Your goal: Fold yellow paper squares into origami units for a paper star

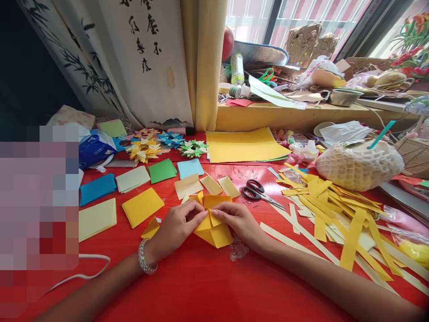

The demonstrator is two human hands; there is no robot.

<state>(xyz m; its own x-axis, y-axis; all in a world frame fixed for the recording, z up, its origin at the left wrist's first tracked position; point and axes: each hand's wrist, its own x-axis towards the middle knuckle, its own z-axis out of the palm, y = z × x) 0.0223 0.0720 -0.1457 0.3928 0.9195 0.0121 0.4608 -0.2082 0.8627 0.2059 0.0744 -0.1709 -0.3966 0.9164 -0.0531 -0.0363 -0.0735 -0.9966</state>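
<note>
A partly folded yellow paper piece [214, 232] lies on the red table [208, 286] in front of me. My left hand [176, 228] pinches its left flap with the fingertips. My right hand [239, 221] presses and pinches the fold from the right. The two sets of fingertips meet at the paper's upper middle. A beaded bracelet [146, 257] circles my left wrist. Small folded yellow bits [151, 228] lie just left of my left hand.
Black-handled scissors [256, 191] lie beyond my right hand. Yellow paper strips [338, 210] spread at right. Stacks of coloured squares [142, 206] sit at left, folded paper stars [167, 145] behind, a large yellow sheet [244, 145] by the cluttered windowsill [301, 117]. A white cable [90, 270] curls at left.
</note>
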